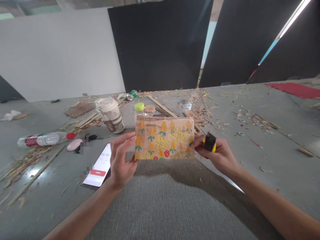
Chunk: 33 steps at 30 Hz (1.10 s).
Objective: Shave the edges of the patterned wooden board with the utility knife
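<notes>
A brown rectangular box-like piece [165,138] is held up in front of me. Its near face carries orange shapes with green leaves, yellow stars and red dots; whether it is wood or cardboard I cannot tell. My left hand [123,155] grips its left edge, thumb low and fingers along the side. At the right edge, the fingertips of my right hand [217,151] pinch the piece. That same hand also holds a small black-and-yellow object [210,141] whose kind I cannot make out. The back of the piece is hidden.
Left of my hands lie a phone [98,166] with a timer showing, a plastic bottle [47,139] and a pinkish oval object [74,144]. A lidded paper cup [110,115], a jar with a lime lid [139,106] and a green can [132,95] stand or lie beyond, among wood scraps.
</notes>
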{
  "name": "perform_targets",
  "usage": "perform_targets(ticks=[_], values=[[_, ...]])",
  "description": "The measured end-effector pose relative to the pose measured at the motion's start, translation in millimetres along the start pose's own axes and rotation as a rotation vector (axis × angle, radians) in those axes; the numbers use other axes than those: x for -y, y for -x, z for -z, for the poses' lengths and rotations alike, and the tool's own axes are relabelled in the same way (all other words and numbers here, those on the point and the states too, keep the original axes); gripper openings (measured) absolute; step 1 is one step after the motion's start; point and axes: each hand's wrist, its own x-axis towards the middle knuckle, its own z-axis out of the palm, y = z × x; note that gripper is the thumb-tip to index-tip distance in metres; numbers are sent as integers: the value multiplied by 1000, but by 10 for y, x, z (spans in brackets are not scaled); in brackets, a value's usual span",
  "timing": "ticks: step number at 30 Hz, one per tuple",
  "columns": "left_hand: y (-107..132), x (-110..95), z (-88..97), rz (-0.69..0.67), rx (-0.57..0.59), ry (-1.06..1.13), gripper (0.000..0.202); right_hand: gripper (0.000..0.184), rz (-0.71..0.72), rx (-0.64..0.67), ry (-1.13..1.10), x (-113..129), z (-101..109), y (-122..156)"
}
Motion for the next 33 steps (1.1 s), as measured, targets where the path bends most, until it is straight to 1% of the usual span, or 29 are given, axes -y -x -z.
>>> perform_targets(ticks=[2, 5, 9, 17, 28, 31, 33], values=[[-14, -17, 4, -40, -6, -18, 62, 8, 4, 26, 27, 22, -1, -12], [-32, -66, 15, -54, 43, -36, 63, 7, -4, 29, 36, 15, 7, -20], [-59, -120, 20, -6, 99, -82, 55, 7, -1, 26, 23, -22, 21, -24], [-83, -112, -8, 90, 151, -30, 49, 10, -18, 31, 35, -56, 38, -29], [-77, -124, -11, 116, 176, -17, 46, 11, -32, 37, 24, -49, 31, -38], [-86, -122, -4, 165, 202, 20, 46, 13, -73, 13, 22, -65, 34, -30], [-89, -123, 8, 245, 234, 58, 44, 15, -121, -22, 10, -69, 29, -29]])
